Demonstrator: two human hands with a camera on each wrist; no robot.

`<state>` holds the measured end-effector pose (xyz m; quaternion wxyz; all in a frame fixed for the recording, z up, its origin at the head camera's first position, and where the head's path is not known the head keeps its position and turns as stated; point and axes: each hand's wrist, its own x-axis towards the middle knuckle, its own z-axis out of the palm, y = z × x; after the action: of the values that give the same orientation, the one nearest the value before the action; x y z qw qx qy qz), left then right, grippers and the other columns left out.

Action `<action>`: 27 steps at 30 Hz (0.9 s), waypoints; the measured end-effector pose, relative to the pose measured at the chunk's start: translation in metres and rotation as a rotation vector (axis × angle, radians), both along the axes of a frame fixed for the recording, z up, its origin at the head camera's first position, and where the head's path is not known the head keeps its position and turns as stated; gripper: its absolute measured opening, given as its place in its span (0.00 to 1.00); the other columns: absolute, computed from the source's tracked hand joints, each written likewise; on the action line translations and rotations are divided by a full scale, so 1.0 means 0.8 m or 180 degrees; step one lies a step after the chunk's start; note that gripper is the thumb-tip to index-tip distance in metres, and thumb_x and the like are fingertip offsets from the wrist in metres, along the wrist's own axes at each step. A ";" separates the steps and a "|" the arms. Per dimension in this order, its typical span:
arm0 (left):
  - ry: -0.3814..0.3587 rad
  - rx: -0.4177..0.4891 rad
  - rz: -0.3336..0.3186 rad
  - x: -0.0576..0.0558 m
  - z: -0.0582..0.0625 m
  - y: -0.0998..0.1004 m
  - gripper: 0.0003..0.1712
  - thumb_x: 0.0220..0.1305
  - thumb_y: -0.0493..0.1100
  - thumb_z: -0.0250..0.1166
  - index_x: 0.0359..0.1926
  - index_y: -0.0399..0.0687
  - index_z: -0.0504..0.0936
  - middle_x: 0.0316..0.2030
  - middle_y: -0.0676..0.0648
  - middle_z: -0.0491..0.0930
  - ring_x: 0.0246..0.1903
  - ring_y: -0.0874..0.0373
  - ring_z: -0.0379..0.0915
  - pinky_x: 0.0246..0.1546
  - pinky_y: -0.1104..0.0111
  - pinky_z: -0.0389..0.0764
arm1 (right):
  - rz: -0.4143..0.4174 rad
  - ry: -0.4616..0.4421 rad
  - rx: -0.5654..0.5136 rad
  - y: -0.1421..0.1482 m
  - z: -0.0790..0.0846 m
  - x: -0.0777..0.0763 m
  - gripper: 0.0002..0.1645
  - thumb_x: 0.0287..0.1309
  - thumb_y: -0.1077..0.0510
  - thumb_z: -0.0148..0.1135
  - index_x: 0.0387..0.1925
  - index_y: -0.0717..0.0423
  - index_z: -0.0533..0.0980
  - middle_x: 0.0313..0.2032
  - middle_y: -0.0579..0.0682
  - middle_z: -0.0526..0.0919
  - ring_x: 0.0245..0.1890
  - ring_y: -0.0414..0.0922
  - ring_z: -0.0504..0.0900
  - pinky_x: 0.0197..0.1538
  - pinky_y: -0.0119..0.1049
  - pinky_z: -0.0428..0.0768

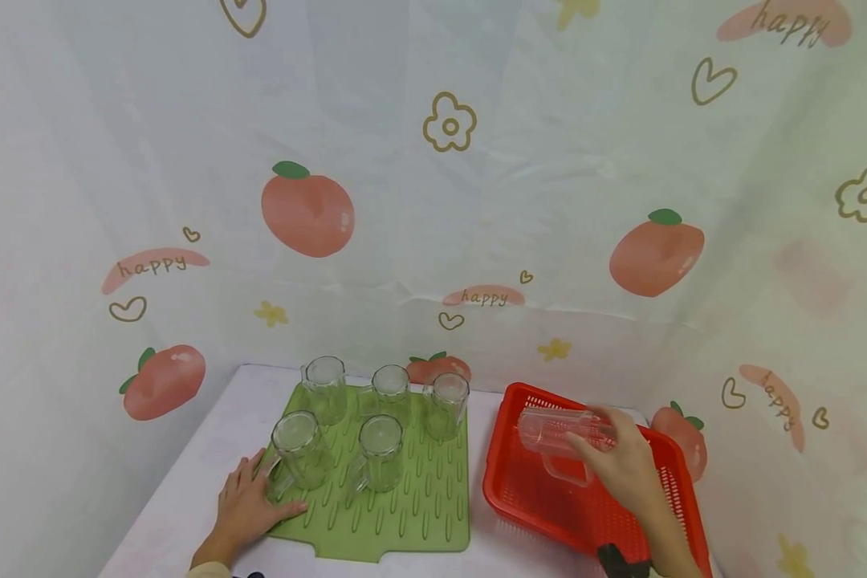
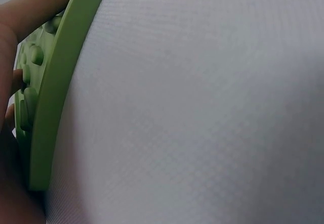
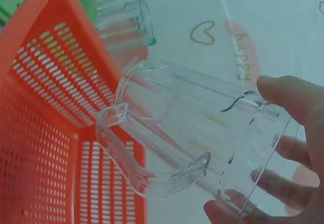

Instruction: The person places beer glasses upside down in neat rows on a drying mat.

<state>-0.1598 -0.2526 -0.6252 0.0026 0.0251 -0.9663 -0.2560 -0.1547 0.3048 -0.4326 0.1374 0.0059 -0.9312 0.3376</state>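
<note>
My right hand (image 1: pixel 624 457) grips a clear mug (image 1: pixel 549 429) around one end, above the red basket. The mug lies sideways in the air, its handle (image 3: pixel 157 176) hanging toward the basket in the right wrist view. My left hand (image 1: pixel 244 502) rests at the left edge of a green drying mat (image 1: pixel 426 522), fingers spread and thumb over its ridged surface. Several clear mugs stand on that mat; one mug (image 1: pixel 303 449) is close beside the left fingers. In the left wrist view the mat's edge (image 2: pixel 66 77) shows against the hand.
The red perforated basket (image 1: pixel 502 482) stands right of the mat on a white table (image 1: pixel 480 554). A patterned white curtain (image 1: pixel 376 321) hangs behind. Near the basket, a mug (image 1: pixel 446 409) stands at the mat's back right corner.
</note>
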 end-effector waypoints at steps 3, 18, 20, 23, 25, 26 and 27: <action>-0.0001 0.0021 -0.0003 0.000 0.003 0.000 0.70 0.42 0.74 0.75 0.74 0.32 0.62 0.75 0.30 0.51 0.71 0.22 0.44 0.66 0.25 0.50 | 0.0089 0.0036 -0.0128 -0.005 -0.004 -0.001 0.42 0.59 0.42 0.73 0.68 0.57 0.69 0.60 0.59 0.77 0.57 0.61 0.80 0.44 0.46 0.90; 0.0019 0.0020 0.0000 0.000 0.002 0.001 0.71 0.41 0.74 0.76 0.74 0.32 0.61 0.75 0.29 0.52 0.71 0.22 0.45 0.66 0.26 0.51 | 0.0386 -0.0095 -0.0760 -0.039 -0.014 -0.006 0.41 0.58 0.43 0.74 0.67 0.53 0.68 0.62 0.57 0.77 0.61 0.62 0.81 0.48 0.41 0.89; -0.0042 0.0025 0.0005 -0.001 0.004 0.001 0.72 0.42 0.74 0.76 0.75 0.32 0.60 0.75 0.29 0.51 0.72 0.22 0.44 0.67 0.26 0.50 | 0.0413 -0.0100 -0.0822 -0.043 -0.015 -0.007 0.40 0.58 0.44 0.74 0.66 0.52 0.69 0.62 0.56 0.78 0.61 0.61 0.81 0.49 0.41 0.89; -0.0130 0.0035 0.0012 -0.001 0.007 0.002 0.72 0.42 0.75 0.75 0.76 0.33 0.59 0.76 0.29 0.49 0.72 0.22 0.42 0.68 0.26 0.48 | 0.0454 -0.0099 -0.0884 -0.049 -0.015 -0.008 0.38 0.59 0.45 0.73 0.66 0.51 0.70 0.61 0.55 0.78 0.61 0.59 0.81 0.50 0.39 0.89; -0.0171 0.0032 0.0009 -0.002 0.007 0.002 0.71 0.43 0.74 0.75 0.76 0.33 0.59 0.76 0.29 0.49 0.73 0.22 0.41 0.69 0.26 0.47 | 0.0474 -0.0113 -0.0914 -0.053 -0.015 -0.008 0.38 0.59 0.45 0.73 0.66 0.51 0.69 0.61 0.54 0.78 0.61 0.59 0.81 0.50 0.39 0.89; -0.0163 0.0026 0.0009 -0.002 0.007 0.002 0.71 0.43 0.74 0.75 0.76 0.33 0.59 0.76 0.29 0.49 0.73 0.22 0.41 0.69 0.26 0.47 | 0.0480 -0.0135 -0.0928 -0.055 -0.015 -0.008 0.38 0.60 0.45 0.73 0.66 0.51 0.69 0.62 0.54 0.78 0.61 0.59 0.81 0.50 0.40 0.88; -0.0140 0.0031 0.0011 -0.001 0.006 0.002 0.71 0.43 0.74 0.75 0.76 0.33 0.59 0.76 0.29 0.49 0.72 0.22 0.42 0.69 0.26 0.48 | 0.0493 -0.0141 -0.0943 -0.056 -0.014 -0.008 0.39 0.60 0.45 0.73 0.67 0.52 0.69 0.62 0.54 0.78 0.62 0.59 0.80 0.51 0.40 0.88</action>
<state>-0.1609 -0.2512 -0.6201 -0.0184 0.0324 -0.9648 -0.2601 -0.1611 0.2597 -0.4442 0.0898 0.0498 -0.8707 0.4809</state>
